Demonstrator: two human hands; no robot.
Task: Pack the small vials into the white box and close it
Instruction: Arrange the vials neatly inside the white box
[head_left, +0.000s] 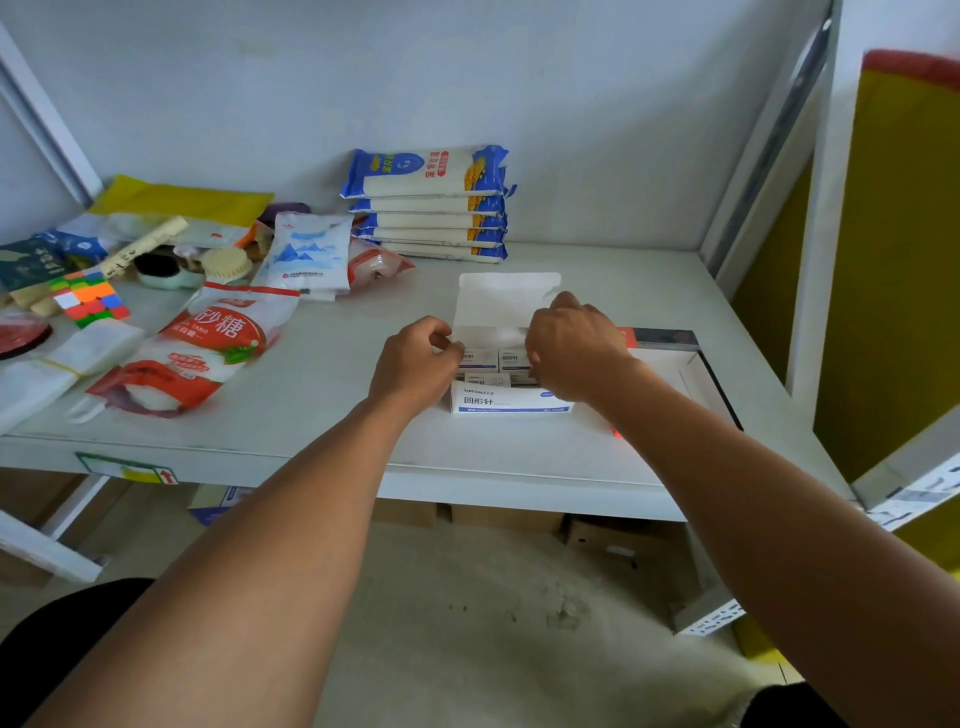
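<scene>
A white box (506, 402) with blue print stands on the grey shelf, its lid flap (506, 299) standing upright at the back. Inside it lie several small white packets (488, 358) in rows. My left hand (413, 364) pinches the box's left side flap between thumb and fingers. My right hand (574, 345) rests curled over the right end of the box, fingers at its right side flap; what it grips is hidden by the hand.
A flat white tray with a dark rim (696, 374) lies right of the box. Bags of sugar (208, 348), a stack of blue noodle packs (436, 208), a puzzle cube (91, 299) and brushes crowd the left and back. Shelf uprights stand at the right.
</scene>
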